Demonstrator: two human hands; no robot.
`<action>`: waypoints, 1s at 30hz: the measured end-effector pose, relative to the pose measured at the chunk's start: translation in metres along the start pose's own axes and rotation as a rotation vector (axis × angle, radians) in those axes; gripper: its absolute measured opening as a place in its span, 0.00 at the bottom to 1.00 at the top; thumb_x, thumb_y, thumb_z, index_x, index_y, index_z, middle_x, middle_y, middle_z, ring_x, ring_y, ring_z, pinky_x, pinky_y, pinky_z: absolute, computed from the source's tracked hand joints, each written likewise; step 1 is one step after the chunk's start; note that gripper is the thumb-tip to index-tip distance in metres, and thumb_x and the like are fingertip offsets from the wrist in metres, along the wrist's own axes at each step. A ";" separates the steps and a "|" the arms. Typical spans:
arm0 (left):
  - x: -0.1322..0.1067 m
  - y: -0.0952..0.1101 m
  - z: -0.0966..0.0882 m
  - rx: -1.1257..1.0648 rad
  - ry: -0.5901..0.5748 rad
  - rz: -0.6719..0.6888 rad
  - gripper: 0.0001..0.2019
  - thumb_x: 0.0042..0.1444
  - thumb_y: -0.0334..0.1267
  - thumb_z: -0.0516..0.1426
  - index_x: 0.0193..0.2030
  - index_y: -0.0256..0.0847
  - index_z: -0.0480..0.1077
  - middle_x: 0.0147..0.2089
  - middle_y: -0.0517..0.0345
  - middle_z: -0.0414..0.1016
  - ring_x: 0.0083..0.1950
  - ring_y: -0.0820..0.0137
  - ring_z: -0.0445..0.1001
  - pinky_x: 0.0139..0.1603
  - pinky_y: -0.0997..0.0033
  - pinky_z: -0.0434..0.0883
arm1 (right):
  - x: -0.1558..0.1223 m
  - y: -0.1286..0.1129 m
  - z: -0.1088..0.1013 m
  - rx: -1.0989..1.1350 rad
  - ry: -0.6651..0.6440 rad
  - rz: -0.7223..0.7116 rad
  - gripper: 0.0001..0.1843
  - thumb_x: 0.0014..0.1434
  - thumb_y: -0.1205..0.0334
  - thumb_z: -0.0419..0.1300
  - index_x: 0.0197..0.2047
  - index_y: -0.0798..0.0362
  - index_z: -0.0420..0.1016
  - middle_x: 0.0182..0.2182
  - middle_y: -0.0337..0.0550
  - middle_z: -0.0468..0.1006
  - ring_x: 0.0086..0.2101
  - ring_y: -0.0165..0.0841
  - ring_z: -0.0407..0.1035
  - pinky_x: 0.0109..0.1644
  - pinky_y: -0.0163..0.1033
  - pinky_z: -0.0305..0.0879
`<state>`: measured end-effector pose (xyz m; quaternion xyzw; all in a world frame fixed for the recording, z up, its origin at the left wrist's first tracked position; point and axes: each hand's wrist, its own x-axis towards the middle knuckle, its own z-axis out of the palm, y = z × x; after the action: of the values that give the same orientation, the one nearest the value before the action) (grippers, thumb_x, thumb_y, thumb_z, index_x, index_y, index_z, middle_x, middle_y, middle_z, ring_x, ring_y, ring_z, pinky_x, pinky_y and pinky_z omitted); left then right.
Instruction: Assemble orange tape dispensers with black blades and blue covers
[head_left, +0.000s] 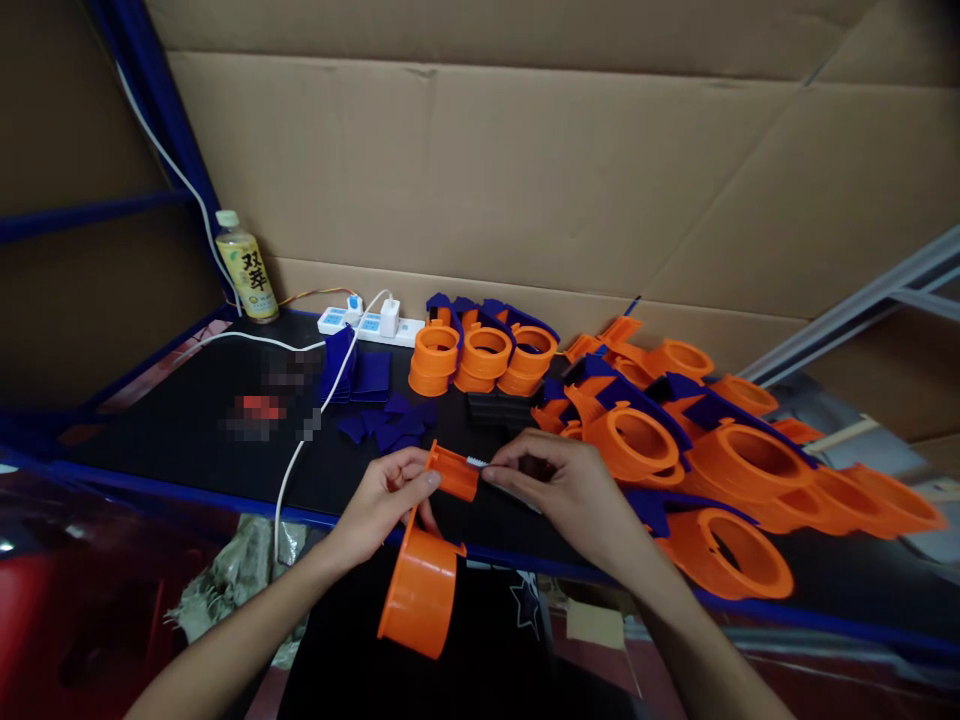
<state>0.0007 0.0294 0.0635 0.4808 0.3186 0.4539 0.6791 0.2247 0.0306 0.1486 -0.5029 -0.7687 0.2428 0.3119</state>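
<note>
both hands meet just above the near edge of the black table [187, 430]. left hand [386, 500] is closed around an orange plastic part [431, 560], thumb and fingers pinching its small rectangular upper end while the wide cylindrical cup hangs below the hand, tilted, over the table edge. right hand [570, 490] is closed in a pinch on a small white toothed piece [478, 462], held right at the end of the orange part's upper section; something dark sits deeper in that hand, too hidden to tell what. to the right lies a big heap of orange ring parts [720, 470] mixed with dark blue pieces. farther back, three orange rings [484, 358] stand in a row, with black ridged pieces [499, 408] just in front of them. loose blue flat pieces [382, 405] lie left of centre. a white power strip [367, 322] sits against the cardboard wall [480, 180], its white cable [300, 450] running off the table's front edge, and a yellow drink bottle [246, 268] stands upright in the back left corner.
</note>
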 end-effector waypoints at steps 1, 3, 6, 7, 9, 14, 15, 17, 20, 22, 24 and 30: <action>0.000 0.001 0.000 0.009 -0.005 0.001 0.19 0.58 0.49 0.64 0.48 0.36 0.74 0.25 0.57 0.79 0.21 0.72 0.75 0.26 0.76 0.67 | 0.001 0.000 0.003 -0.012 -0.011 -0.001 0.14 0.61 0.50 0.65 0.33 0.52 0.81 0.30 0.42 0.81 0.31 0.33 0.72 0.33 0.37 0.63; 0.000 0.002 0.002 0.017 -0.009 0.008 0.17 0.57 0.48 0.65 0.46 0.37 0.75 0.31 0.55 0.81 0.22 0.72 0.76 0.27 0.75 0.70 | 0.001 0.000 0.007 -0.034 -0.015 0.004 0.13 0.61 0.52 0.65 0.33 0.52 0.81 0.29 0.42 0.80 0.30 0.33 0.72 0.33 0.37 0.63; -0.001 0.005 0.004 0.014 0.000 0.021 0.16 0.56 0.47 0.65 0.43 0.37 0.76 0.35 0.53 0.82 0.21 0.74 0.75 0.27 0.75 0.71 | -0.001 0.001 0.010 -0.056 0.000 0.008 0.12 0.62 0.53 0.64 0.33 0.52 0.80 0.29 0.41 0.81 0.30 0.33 0.72 0.33 0.37 0.64; -0.001 0.005 0.005 0.012 0.003 0.020 0.15 0.56 0.47 0.65 0.43 0.37 0.76 0.33 0.54 0.81 0.21 0.74 0.75 0.27 0.75 0.71 | -0.002 0.001 0.010 -0.063 0.001 0.007 0.12 0.62 0.53 0.64 0.33 0.52 0.80 0.29 0.41 0.81 0.30 0.33 0.72 0.33 0.37 0.64; -0.002 0.006 0.006 0.008 0.011 0.016 0.15 0.56 0.47 0.66 0.42 0.36 0.77 0.29 0.56 0.79 0.21 0.73 0.74 0.26 0.75 0.71 | -0.003 0.000 0.009 -0.071 -0.001 0.007 0.12 0.62 0.53 0.64 0.33 0.52 0.79 0.29 0.41 0.80 0.29 0.32 0.72 0.33 0.37 0.64; -0.003 0.007 0.006 0.017 0.016 0.011 0.17 0.55 0.47 0.66 0.44 0.36 0.78 0.23 0.58 0.77 0.21 0.72 0.74 0.25 0.76 0.70 | -0.006 -0.003 0.002 -0.044 0.013 0.023 0.13 0.62 0.52 0.65 0.32 0.52 0.79 0.28 0.40 0.80 0.29 0.32 0.72 0.32 0.36 0.64; -0.003 0.007 0.006 0.022 0.017 0.013 0.17 0.56 0.47 0.66 0.44 0.35 0.78 0.23 0.58 0.76 0.21 0.71 0.74 0.25 0.76 0.70 | -0.007 -0.004 0.002 -0.042 0.003 0.023 0.13 0.62 0.51 0.64 0.32 0.51 0.79 0.28 0.40 0.80 0.29 0.32 0.72 0.32 0.36 0.63; -0.002 0.006 0.005 0.027 0.021 0.017 0.18 0.56 0.48 0.65 0.45 0.35 0.78 0.23 0.58 0.76 0.20 0.71 0.74 0.25 0.76 0.70 | -0.007 -0.004 0.002 -0.050 -0.016 0.016 0.13 0.62 0.51 0.64 0.32 0.51 0.80 0.28 0.40 0.80 0.29 0.32 0.71 0.32 0.36 0.63; -0.002 0.005 0.004 0.027 0.015 0.010 0.18 0.56 0.48 0.65 0.47 0.35 0.77 0.23 0.58 0.77 0.21 0.71 0.75 0.25 0.75 0.70 | -0.007 -0.002 0.005 -0.070 -0.014 0.012 0.12 0.62 0.53 0.64 0.32 0.52 0.80 0.29 0.41 0.80 0.29 0.32 0.71 0.32 0.36 0.63; -0.002 0.005 0.004 0.027 0.006 0.003 0.18 0.56 0.47 0.66 0.46 0.35 0.78 0.23 0.58 0.77 0.20 0.70 0.75 0.25 0.75 0.70 | -0.005 0.000 0.007 -0.075 -0.027 0.016 0.11 0.62 0.54 0.64 0.32 0.52 0.79 0.29 0.41 0.80 0.29 0.32 0.71 0.32 0.36 0.63; -0.002 0.005 0.004 0.026 0.000 0.002 0.17 0.56 0.47 0.66 0.45 0.35 0.78 0.24 0.57 0.78 0.21 0.71 0.75 0.25 0.75 0.70 | -0.003 0.001 0.008 -0.077 -0.033 0.010 0.11 0.62 0.55 0.64 0.32 0.52 0.79 0.28 0.41 0.79 0.30 0.32 0.71 0.33 0.36 0.63; -0.001 0.007 0.004 0.023 -0.021 0.004 0.17 0.55 0.46 0.66 0.45 0.36 0.78 0.37 0.50 0.83 0.22 0.73 0.75 0.27 0.75 0.70 | 0.004 0.001 0.013 -0.098 -0.016 -0.031 0.11 0.60 0.59 0.65 0.27 0.53 0.75 0.28 0.39 0.75 0.30 0.31 0.69 0.33 0.35 0.60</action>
<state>0.0016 0.0275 0.0712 0.4940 0.3155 0.4464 0.6762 0.2143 0.0339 0.1400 -0.5037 -0.7899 0.2038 0.2843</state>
